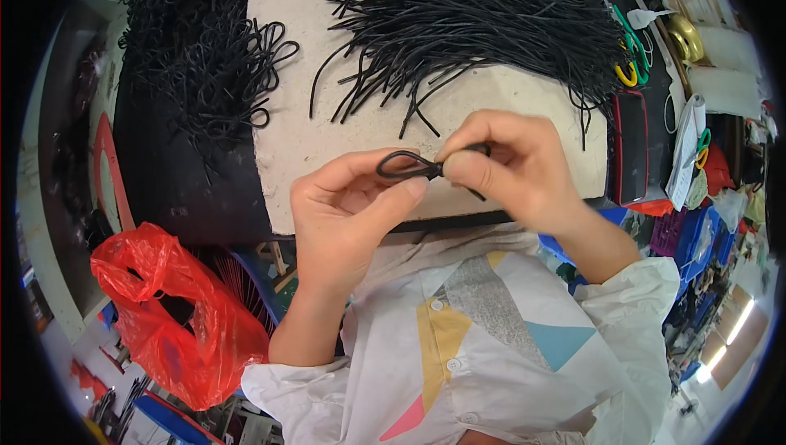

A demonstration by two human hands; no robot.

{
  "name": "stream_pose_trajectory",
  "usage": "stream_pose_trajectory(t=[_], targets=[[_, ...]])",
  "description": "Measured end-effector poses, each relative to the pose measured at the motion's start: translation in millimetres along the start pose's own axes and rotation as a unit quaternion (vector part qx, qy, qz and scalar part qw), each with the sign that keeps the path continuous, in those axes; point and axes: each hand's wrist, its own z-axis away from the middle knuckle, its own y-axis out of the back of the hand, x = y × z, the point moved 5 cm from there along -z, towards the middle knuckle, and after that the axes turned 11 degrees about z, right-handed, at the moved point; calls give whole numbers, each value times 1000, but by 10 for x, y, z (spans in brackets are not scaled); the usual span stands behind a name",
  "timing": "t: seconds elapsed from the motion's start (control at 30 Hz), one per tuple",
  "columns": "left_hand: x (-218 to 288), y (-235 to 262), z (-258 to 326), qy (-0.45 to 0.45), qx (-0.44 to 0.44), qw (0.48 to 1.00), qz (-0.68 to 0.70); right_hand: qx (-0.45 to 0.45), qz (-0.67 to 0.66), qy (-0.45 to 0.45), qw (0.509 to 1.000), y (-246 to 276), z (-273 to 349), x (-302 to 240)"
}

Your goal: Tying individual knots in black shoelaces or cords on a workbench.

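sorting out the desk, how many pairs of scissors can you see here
2, both at the table's right edge. Green-and-yellow-handled scissors lie beside the heap of straight black cords. A smaller pair with green and yellow handles sits lower, among the white clutter. More may be hidden there.

Illumination is bright, even and diffuse, coming from overhead; two elongated ceiling lamps (727, 338) appear as washed-out strips near the lower right rim. The pale rectangular work board (327, 126) reflects light uniformly without glare. Shadows are soft and short, falling directly beneath the hands. The crumpled red plastic bag (176, 314) shows small specular highlights. The centre is sharp; detail softens toward the periphery. Fisheye distortion bends the board's straight edges outward, and a black circular vignette cuts off all four corners. Colour is saturated, with no motion blur.
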Motion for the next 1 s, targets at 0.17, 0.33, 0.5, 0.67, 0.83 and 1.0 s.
stream_pose_trajectory(t=[0.17,0.33,0.5,0.67,0.83,1.0], targets=[[3,-20,-19,20,27,999,-9,-58,-106,-131,984,-34,7,83],[11,76,0,72,57,995,-40,-20,-152,-185,971,-17,1,96],[-28,108,19,82,45,996,4,-9,-104,-155,982,52,17,155],[-36,128,18,55,53,997,-26,-14,-116,-158,981,42,16,213],[15,123,21,32,78,993,-88,-25,-219,-223,949,13,32,245],[144,223,-5,-49,116,989,-83,39,-76,-122,989,144,-4,232]])
